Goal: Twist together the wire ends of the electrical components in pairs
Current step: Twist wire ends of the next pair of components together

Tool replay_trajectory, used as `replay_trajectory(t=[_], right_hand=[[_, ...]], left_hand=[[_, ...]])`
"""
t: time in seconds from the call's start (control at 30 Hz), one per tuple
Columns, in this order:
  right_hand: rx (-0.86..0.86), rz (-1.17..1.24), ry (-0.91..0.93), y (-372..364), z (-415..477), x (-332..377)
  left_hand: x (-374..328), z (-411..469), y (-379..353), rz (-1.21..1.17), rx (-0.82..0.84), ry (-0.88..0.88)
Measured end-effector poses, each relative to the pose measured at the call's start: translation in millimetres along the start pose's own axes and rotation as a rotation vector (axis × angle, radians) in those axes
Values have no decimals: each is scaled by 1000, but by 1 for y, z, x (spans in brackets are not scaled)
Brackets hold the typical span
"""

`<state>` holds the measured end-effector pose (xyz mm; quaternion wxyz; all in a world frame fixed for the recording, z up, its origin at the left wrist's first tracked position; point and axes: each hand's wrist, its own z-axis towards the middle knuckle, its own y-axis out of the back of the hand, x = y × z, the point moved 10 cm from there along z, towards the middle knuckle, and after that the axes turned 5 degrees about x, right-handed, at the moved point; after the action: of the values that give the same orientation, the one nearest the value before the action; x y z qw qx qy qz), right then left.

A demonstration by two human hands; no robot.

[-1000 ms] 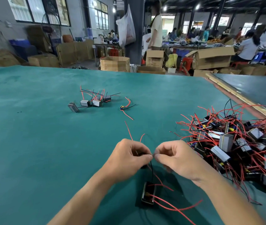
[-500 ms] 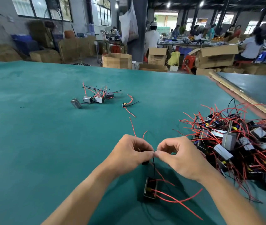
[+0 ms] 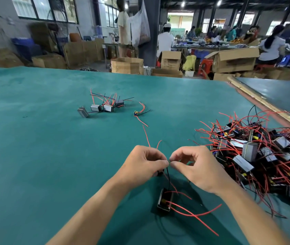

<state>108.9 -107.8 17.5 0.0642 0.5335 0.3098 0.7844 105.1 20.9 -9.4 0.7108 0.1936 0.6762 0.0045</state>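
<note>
While the component (image 3: 165, 198) is lying just beneath, the left hand (image 3: 144, 165) and right hand (image 3: 199, 167) are both pinching the wire ends (image 3: 168, 162) crosswise above it, each equally near.

desk (image 3: 34, 156), teal-green cloth cover: matt, faintly napped like felt, a few darker scuffs.
small box-shaped grey metal component (image 3: 164, 202): dull case, slight shine along one edge, dark open face.
thin red plastic-insulated wires (image 3: 193, 215): smooth, light sheen.
thin black wire (image 3: 168, 174): plastic-coated, nearly matt.
heap of grey metal-cased components (image 3: 250, 151): satin, brushed-looking faces, some catching light; small yellow and blue plastic bits between.
far cluster of small silvery components (image 3: 95, 107): metal, semi-gloss.
brown boxes (image 3: 234, 61): matt cardboard.
pale strip at desk side (image 3: 257, 101): bare wood.
hanging white bag (image 3: 140, 27): thin translucent plastic film.
red stool (image 3: 205, 65): glossy plastic.
</note>
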Motion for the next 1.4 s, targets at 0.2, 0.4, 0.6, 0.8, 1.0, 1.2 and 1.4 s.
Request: replay_trajectory(t=[0.2, 0.4, 0.6, 0.8, 1.0, 1.2, 1.4], right_hand=[[3, -150, 49, -2, -2, 4], [253, 76, -227, -25, -4, -22], [409, 14, -192, -29, -12, -16], [606, -58, -201, -44, -24, -14], [606, -17, -199, -53, -27, -10], [500, -51, -161, -52, -21, -7], [471, -94, -141, -49, -18, -8]], left_hand=[[2, -1, -1, -21, 14, 23], [-6, -3, -4, 92, 41, -72], [-4, -1, 0, 39, 21, -63], [-2, 1, 3, 51, 21, -48], [3, -1, 5, 15, 75, 8], [4, -1, 2, -55, 93, 26], [1, -1, 3, -53, 64, 8]])
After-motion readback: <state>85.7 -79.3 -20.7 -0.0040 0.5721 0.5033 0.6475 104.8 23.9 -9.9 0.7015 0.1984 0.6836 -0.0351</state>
